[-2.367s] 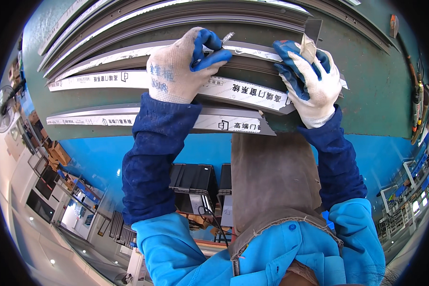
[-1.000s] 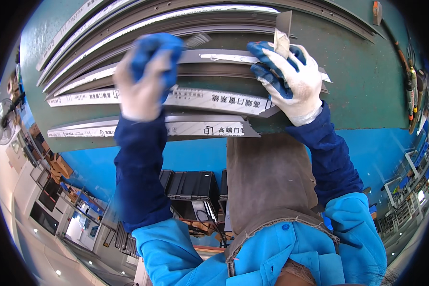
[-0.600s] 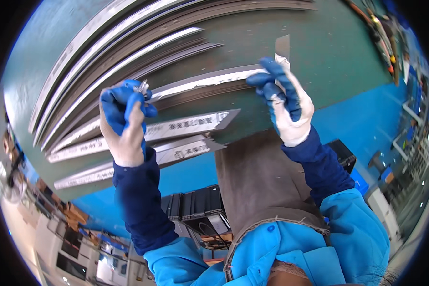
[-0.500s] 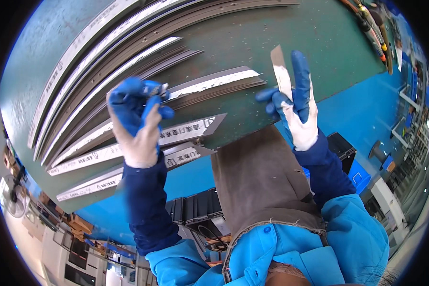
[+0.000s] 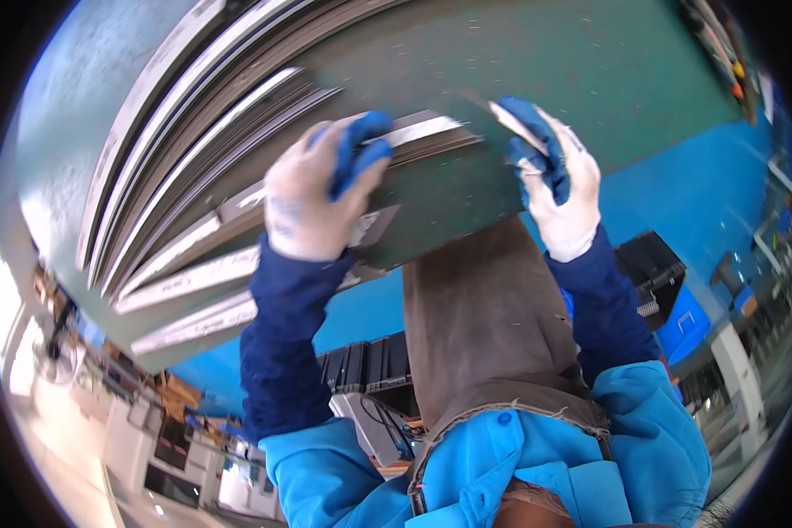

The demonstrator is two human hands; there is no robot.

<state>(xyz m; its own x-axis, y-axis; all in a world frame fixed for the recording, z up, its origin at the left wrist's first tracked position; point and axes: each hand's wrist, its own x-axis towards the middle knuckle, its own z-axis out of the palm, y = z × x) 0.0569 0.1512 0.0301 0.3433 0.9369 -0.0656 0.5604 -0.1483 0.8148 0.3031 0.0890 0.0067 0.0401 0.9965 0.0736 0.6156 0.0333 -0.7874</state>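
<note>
My left hand, in a blue-and-white work glove, is raised over the profiles with its fingers curled. What it holds, if anything, is hidden behind the fingers. Just beyond them lies the cut end of a grey profile strip with white film on top. In a matching glove, my right hand is closed around a short flat offcut strip with a white face, held above the table's near edge. Several long brown-grey profiles with white film fan out to the left. Motion blurs the picture.
The profiles lie on a dark green work table. Hand tools with orange and yellow parts are at the far right edge. Black crates stand below the table, and a blue bin is at the right.
My left hand has moved right and turned its back upward, hiding the small metallic thing seen in it before. My right hand has tilted the offcut strip leftward. The view has shifted slightly.
</note>
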